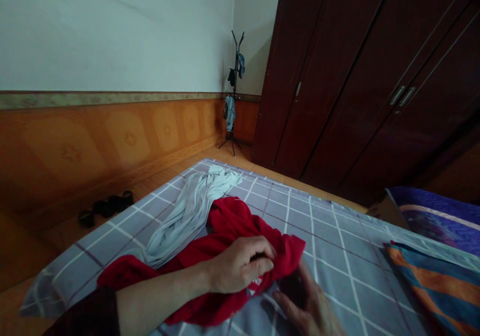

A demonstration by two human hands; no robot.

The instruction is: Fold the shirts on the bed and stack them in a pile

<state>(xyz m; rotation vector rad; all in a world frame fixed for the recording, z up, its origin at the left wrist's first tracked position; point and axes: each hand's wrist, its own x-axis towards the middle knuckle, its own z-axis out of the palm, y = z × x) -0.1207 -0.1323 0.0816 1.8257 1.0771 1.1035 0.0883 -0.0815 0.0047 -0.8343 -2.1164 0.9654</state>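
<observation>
A crumpled red shirt (pixel 228 226) with a patch of white print lies on the bed, spread beneath and around my hands. My left hand (pixel 243 263) reaches across it with fingers curled and thumb pressed in, gripping the red fabric. Just right of the shirt's edge is my right hand (pixel 309 303), thumb and fingers apart, the fingertips close to the fabric; whether they touch it I cannot tell. Behind the shirt, a pale grey garment (pixel 187 206) lies in a long loose heap, partly covered by the red cloth.
Grey checked bedding (pixel 337 256) covers the bed. At the right lie a folded orange-and-blue striped cloth (pixel 438 281) and, beyond it, a purple item (pixel 442 216). A coat rack (pixel 235 86) stands in the corner beside the dark wardrobe (pixel 337 76). Black shoes (pixel 107 207) sit on the floor left.
</observation>
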